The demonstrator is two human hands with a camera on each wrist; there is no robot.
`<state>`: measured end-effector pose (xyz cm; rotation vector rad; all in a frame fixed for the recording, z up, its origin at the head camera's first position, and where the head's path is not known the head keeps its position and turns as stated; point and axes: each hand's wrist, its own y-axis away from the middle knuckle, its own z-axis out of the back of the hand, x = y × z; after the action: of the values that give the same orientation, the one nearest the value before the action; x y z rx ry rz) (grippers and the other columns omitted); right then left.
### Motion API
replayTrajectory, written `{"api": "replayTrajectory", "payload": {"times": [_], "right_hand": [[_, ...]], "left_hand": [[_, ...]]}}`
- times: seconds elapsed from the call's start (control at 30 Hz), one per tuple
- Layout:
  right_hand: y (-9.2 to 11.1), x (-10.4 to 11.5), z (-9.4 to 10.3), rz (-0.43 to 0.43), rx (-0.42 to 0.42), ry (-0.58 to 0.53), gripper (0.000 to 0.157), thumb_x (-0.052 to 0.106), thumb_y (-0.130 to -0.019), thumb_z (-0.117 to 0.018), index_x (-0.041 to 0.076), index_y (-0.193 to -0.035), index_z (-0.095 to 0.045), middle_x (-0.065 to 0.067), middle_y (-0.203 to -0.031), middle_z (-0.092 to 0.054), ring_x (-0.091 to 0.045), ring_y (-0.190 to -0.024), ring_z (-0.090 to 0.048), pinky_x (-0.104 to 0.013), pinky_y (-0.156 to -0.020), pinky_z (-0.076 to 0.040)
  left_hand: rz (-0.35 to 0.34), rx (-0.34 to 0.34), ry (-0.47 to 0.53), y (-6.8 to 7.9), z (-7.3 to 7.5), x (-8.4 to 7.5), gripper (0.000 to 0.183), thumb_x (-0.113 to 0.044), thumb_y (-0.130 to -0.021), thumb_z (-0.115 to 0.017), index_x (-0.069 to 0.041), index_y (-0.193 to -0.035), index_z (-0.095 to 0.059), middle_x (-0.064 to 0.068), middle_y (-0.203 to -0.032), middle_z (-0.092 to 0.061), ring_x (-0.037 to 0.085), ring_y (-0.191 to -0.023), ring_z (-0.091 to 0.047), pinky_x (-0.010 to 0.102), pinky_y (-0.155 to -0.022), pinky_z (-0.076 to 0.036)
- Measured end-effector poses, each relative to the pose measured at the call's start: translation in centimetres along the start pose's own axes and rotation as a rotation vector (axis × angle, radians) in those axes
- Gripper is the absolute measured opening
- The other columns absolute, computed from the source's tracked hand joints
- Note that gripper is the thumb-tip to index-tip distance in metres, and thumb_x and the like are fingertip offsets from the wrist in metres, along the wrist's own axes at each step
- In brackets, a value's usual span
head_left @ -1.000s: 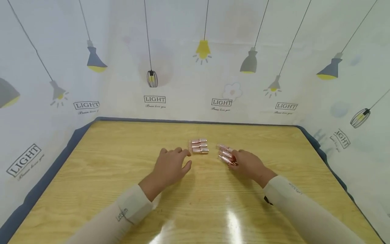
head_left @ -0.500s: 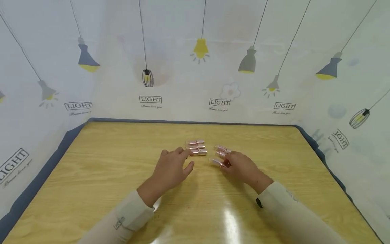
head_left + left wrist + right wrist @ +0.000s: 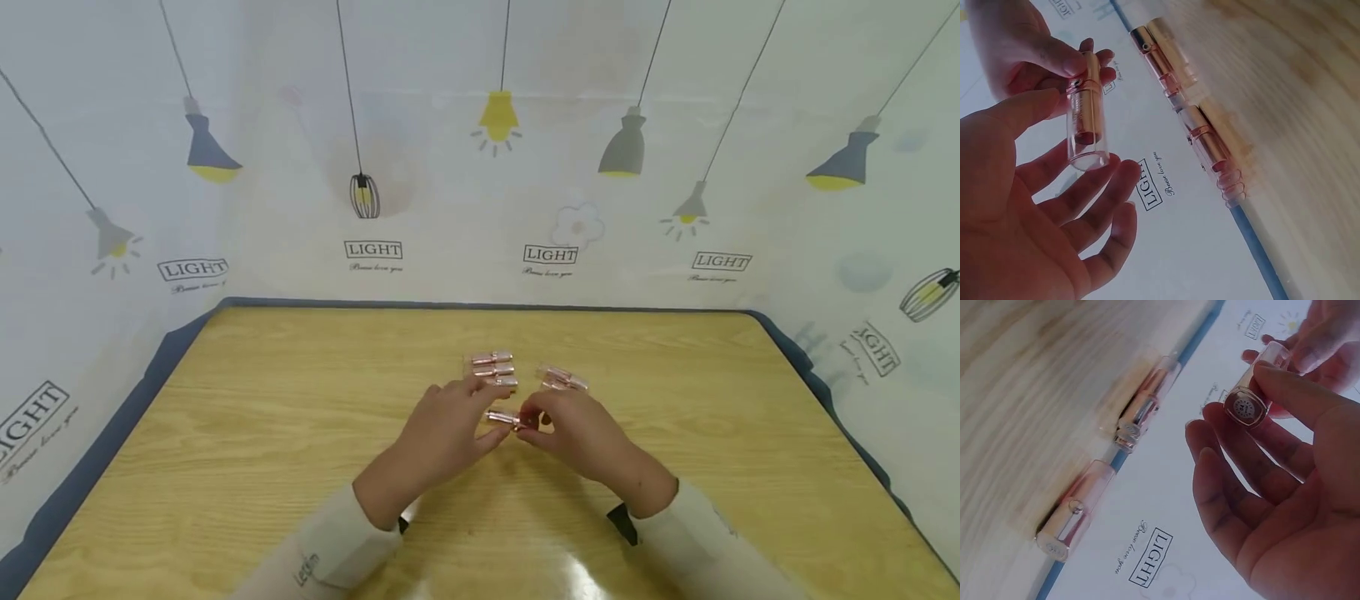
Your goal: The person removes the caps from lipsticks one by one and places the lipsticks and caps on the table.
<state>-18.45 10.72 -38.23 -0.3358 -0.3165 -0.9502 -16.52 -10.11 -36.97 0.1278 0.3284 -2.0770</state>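
Observation:
My right hand pinches a rose-gold lipstick between thumb and fingers, above the table in the head view. The lipstick's clear cap points toward my left hand. That hand lies spread around the capped end, its thumb close to the tube; whether it touches cannot be told. In the right wrist view a round label shows on the lipstick's base. Three matching lipsticks lie side by side beyond my left fingers, partly covered by them. Two more lie beyond my right hand.
The wooden table ends at a dark blue edge at the back. A pale wall cloth printed with lamps and "LIGHT" surrounds it on the back and sides.
My right hand has taken one lipstick out of the right group and carried it left. My left hand has come nearer, toward the capped end of that lipstick.

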Motion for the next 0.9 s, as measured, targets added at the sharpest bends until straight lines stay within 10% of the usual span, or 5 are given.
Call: {"api": "replayTrajectory", "payload": {"times": [0.9], "right_hand": [[1.5,1.8,-0.2,0.085,-0.154,0.104,0.022,0.025,-0.081,-0.085,0.015,-0.099,-0.076,0.010,-0.083,-0.062,-0.005,-0.074,-0.053,-0.022,-0.064,-0.047]], "left_hand": [[-0.069,-0.075,-0.029,0.7,0.3,-0.6,0.027,-0.039,-0.086,-0.078,-0.024,-0.109,-0.074,-0.008,-0.110,-0.075,0.011,-0.097,-0.071,0.037,-0.076,-0.048]]}}
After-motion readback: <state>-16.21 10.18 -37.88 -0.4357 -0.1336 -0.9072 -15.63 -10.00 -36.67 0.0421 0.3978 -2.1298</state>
